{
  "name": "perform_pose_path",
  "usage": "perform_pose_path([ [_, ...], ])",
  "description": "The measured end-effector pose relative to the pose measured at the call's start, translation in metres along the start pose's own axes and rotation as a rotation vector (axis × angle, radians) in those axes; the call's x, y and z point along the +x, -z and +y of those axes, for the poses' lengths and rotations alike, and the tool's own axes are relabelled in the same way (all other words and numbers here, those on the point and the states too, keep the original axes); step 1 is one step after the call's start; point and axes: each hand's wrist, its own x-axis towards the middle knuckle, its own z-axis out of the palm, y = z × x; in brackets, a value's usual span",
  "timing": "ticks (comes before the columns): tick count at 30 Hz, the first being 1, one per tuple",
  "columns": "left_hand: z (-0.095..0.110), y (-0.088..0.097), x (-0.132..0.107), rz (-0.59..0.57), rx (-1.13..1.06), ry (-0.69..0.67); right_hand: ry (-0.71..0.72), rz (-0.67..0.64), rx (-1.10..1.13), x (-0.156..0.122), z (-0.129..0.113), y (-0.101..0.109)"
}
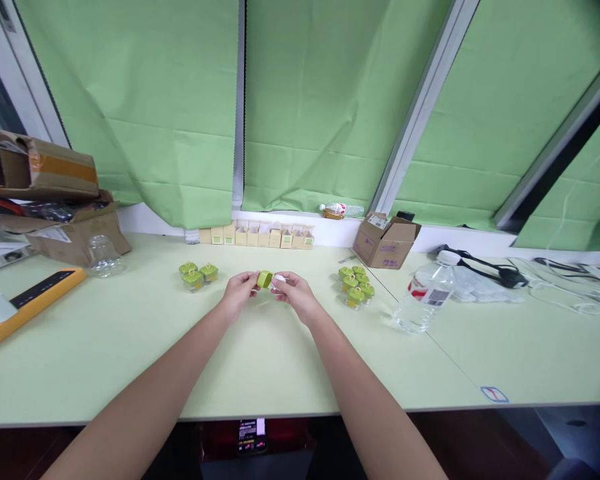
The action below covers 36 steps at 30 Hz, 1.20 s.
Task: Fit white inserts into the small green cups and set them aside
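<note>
Above the middle of the table, my left hand (pixel 241 293) pinches a small green lid (pixel 265 279) tilted on its side. My right hand (pixel 296 293) grips a small whitish piece (pixel 279 281) close against the lid; its exact kind is too small to make out, and fingers cover part of it. To the left stand three little clear jars with green lids (pixel 193 279). On the right, several more such green-lidded jars (pixel 355 293) sit in a cluster, with yellow showing inside some of them.
A row of small open cartons (pixel 269 237) lines the wall. A brown cardboard box (pixel 386 243) and a large water bottle (pixel 423 300) stand right; black cables lie beyond. At left are a yellow power strip (pixel 45 300), a clear container (pixel 104 257) and stacked boxes (pixel 65 173).
</note>
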Motion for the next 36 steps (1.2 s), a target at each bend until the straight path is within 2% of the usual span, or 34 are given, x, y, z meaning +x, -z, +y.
perform_pose_path([
  [8, 0.0019, -0.0028, -0.0025, 0.001, 0.006, -0.003, -0.06, 0.04, 0.074, 0.003, 0.0009, -0.0013],
  [15, 0.0041, -0.0029, -0.0034, 0.001, 0.008, -0.002, 0.024, 0.02, 0.089, 0.0007, -0.0001, 0.0001],
  [22, 0.006, -0.0057, -0.0059, -0.042, -0.109, -0.03, 0.071, -0.008, -0.041, -0.0006, -0.001, -0.0007],
  [36, 0.0017, -0.0062, -0.0036, -0.043, -0.119, -0.094, 0.058, -0.025, -0.011, -0.001, -0.0003, -0.0031],
])
